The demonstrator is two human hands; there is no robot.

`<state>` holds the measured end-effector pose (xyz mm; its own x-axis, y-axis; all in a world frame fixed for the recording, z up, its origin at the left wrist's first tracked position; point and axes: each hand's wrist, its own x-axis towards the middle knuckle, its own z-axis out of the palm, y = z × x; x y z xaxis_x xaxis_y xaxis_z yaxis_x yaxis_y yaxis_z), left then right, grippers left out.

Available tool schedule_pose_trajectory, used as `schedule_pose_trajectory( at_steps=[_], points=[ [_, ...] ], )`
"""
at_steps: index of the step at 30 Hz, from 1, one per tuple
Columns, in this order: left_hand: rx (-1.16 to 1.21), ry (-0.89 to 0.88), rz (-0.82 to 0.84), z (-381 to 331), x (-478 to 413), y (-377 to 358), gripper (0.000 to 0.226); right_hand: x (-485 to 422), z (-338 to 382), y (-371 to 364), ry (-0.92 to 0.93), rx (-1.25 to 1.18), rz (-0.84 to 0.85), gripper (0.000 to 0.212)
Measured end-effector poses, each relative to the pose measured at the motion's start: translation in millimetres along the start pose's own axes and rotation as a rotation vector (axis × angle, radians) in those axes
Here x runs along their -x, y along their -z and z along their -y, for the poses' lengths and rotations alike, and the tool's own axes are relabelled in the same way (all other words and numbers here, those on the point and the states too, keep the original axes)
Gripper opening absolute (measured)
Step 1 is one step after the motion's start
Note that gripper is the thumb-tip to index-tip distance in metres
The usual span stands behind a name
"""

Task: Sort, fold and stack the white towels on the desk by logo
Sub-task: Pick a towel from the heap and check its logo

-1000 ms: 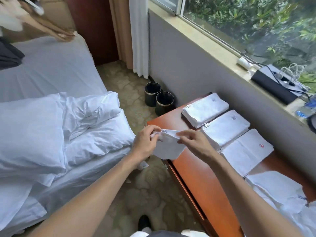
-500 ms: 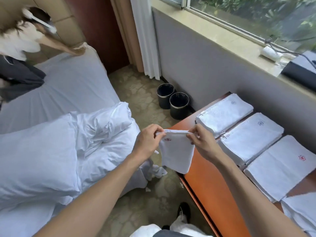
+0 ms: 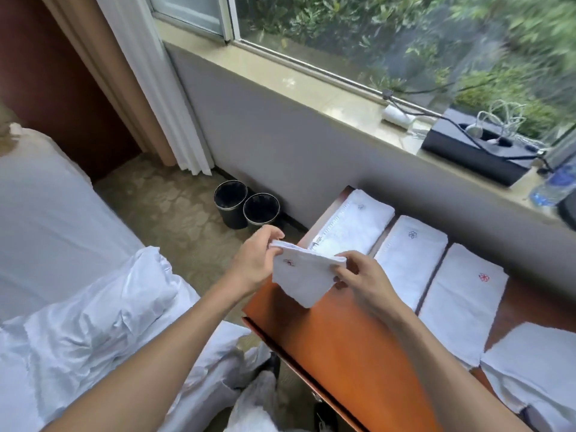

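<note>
White towel (image 3: 304,277), folded small, hangs between a person's two hands above the near-left corner of an orange-brown desk (image 3: 327,344). The left hand (image 3: 255,260) pinches the upper left corner between curled fingers and thumb. The right hand (image 3: 364,282) pinches the upper right corner the same way, so the top edge is stretched nearly level and the rest droops to a point. A small red logo shows near the top left of the cloth.

Behind it, three folded stacks lie side by side on the desk along the wall. The far stack (image 3: 355,222) and the middle stack (image 3: 408,255) each carry a bluish-grey logo, and the near stack (image 3: 461,304) carries a red one. A loose heap of towels (image 3: 530,366) sits at the desk's right end.

Two black bins (image 3: 230,207) stand on the carpet by the wall. A white bed (image 3: 62,229) lies to the left, and a black box (image 3: 477,154) with cables rests on the windowsill (image 3: 311,92).
</note>
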<state>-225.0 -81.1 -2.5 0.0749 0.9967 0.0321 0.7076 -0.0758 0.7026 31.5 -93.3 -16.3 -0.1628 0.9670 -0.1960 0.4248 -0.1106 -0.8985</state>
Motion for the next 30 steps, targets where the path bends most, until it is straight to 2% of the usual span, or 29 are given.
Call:
schedule_pose_trajectory(
  at_steps=[7, 13, 19, 30],
  points=[
    [0.126, -0.269, 0.173, 2.5, -93.0, 2.9, 0.02, -16.1, 15.5, -3.2, -0.09, -0.005, -0.282, 0.012],
    [0.186, -0.339, 0.334, -31.1, -137.1, -8.6, 0.015, -6.8, 23.0, 10.4, -0.129, -0.096, -0.464, 0.011],
    [0.223, -0.439, 0.497, -93.6, -157.9, -51.0, 0.015, 16.3, 6.4, 56.6, -0.171, -0.124, -0.642, 0.009],
    [0.201, -0.431, 0.667, -174.1, -164.8, -172.1, 0.017, 53.2, -72.7, 151.3, -0.282, -0.124, -0.744, 0.008]
  ],
)
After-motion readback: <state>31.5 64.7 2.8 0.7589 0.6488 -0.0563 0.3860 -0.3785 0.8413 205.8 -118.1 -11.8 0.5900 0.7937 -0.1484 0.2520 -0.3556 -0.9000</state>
